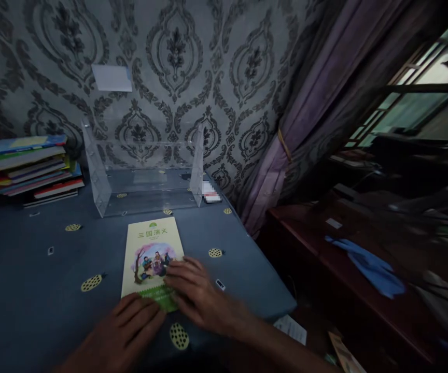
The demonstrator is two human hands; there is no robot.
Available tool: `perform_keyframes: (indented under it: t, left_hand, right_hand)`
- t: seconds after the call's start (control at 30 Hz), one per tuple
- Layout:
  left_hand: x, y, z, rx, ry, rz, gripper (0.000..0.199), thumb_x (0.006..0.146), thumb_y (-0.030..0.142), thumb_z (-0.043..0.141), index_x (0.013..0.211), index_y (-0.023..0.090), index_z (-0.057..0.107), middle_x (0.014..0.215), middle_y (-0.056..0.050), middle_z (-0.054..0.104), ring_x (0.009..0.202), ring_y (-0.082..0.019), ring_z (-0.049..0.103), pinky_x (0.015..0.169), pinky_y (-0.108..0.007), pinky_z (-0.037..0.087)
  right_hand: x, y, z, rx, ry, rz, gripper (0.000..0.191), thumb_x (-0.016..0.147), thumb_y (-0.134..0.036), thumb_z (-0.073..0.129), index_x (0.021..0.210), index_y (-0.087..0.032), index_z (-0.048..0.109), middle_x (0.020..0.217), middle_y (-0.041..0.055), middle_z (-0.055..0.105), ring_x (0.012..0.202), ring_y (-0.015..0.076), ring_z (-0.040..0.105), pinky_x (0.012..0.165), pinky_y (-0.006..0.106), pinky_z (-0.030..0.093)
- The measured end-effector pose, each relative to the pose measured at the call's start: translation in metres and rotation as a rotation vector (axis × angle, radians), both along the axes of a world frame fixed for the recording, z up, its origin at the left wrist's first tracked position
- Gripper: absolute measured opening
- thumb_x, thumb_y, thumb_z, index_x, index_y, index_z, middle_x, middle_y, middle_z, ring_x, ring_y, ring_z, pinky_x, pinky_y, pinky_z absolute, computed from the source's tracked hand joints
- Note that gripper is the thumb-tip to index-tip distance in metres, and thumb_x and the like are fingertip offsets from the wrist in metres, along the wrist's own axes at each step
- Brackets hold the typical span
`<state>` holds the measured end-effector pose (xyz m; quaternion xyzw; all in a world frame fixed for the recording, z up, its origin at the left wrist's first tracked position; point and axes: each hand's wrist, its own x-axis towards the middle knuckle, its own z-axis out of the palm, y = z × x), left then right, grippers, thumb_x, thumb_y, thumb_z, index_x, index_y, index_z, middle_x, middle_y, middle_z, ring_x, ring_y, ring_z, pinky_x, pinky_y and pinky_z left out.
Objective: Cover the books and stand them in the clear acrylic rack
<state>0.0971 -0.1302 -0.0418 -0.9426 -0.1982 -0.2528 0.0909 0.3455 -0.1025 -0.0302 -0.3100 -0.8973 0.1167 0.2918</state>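
Observation:
A paperback book (152, 264) with a pale cover, a green title, a picture of several figures under a pink tree and a green lower band lies face up on the desk. My left hand (126, 329) rests on its lower left corner, fingers stretched out and close together, covering part of the green band. Across the right edge of the cover lies my right hand (198, 295), its fingers extended and slightly apart. Just beyond the book stands a clear acrylic rack (101, 194) with two side panels; no books show in it.
A stack of books (49, 168) lies at the back left of the blue tablecloth (72, 321). A partly blurred white item (211, 192) is right of the rack. A purple curtain (268, 166) and a dark red surface with a blue cloth (372, 267) are at the right.

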Motion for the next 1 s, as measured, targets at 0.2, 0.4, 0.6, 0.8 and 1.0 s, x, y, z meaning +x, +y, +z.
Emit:
perform_keyframes:
  t: [0.2,0.4,0.6,0.8,1.0]
  left_hand:
    - [-0.016,-0.019,0.016,-0.014,-0.036,0.117,0.038,0.090,0.001,0.039,0.117,0.014,0.064,0.096,-0.008,0.073,0.090,-0.020,0.066,0.085,-0.033,0.052]
    - [-0.013,-0.021,0.021,-0.133,-0.047,0.180,0.033,0.091,0.004,0.044,0.117,0.015,0.062,0.097,-0.008,0.070,0.091,-0.020,0.064,0.082,-0.035,0.052]
    - [-0.013,0.008,0.016,-0.213,-0.073,0.318,0.026,0.098,0.014,0.042,0.117,0.017,0.060,0.108,-0.010,0.067,0.097,-0.023,0.062,0.084,-0.039,0.053]
    - [-0.014,0.049,0.000,-0.291,-0.045,0.592,0.038,0.102,0.035,0.040,0.133,0.016,0.052,0.138,-0.017,0.055,0.124,-0.031,0.057,0.097,-0.047,0.053]
    - [-0.024,0.091,0.008,-0.376,0.016,0.556,0.038,0.101,0.043,0.041,0.129,0.021,0.055,0.137,-0.014,0.059,0.124,-0.030,0.061,0.096,-0.042,0.054]
  right_hand:
    - [-0.021,-0.017,0.008,0.025,-0.032,0.233,0.028,0.098,-0.019,0.050,0.122,-0.014,0.063,0.116,0.0090,0.073,0.123,0.0182,0.059,0.112,0.039,0.042]
    - [-0.026,-0.020,0.005,-0.025,0.028,0.232,0.027,0.099,-0.017,0.048,0.121,-0.016,0.065,0.117,0.0110,0.072,0.117,0.0195,0.061,0.106,0.044,0.049]
    - [-0.011,0.005,0.004,-0.051,-0.005,0.032,0.034,0.097,-0.019,0.051,0.130,-0.021,0.059,0.132,0.0119,0.063,0.127,0.0256,0.055,0.107,0.050,0.048]
    - [-0.010,0.033,-0.002,-0.183,-0.058,-0.290,0.037,0.094,-0.022,0.051,0.130,-0.017,0.059,0.131,0.0163,0.058,0.121,0.0300,0.057,0.101,0.051,0.052]
    - [-0.022,0.009,0.019,-0.377,0.085,-0.146,0.031,0.091,-0.022,0.057,0.120,-0.017,0.064,0.118,0.0112,0.066,0.112,0.0251,0.062,0.100,0.044,0.052]
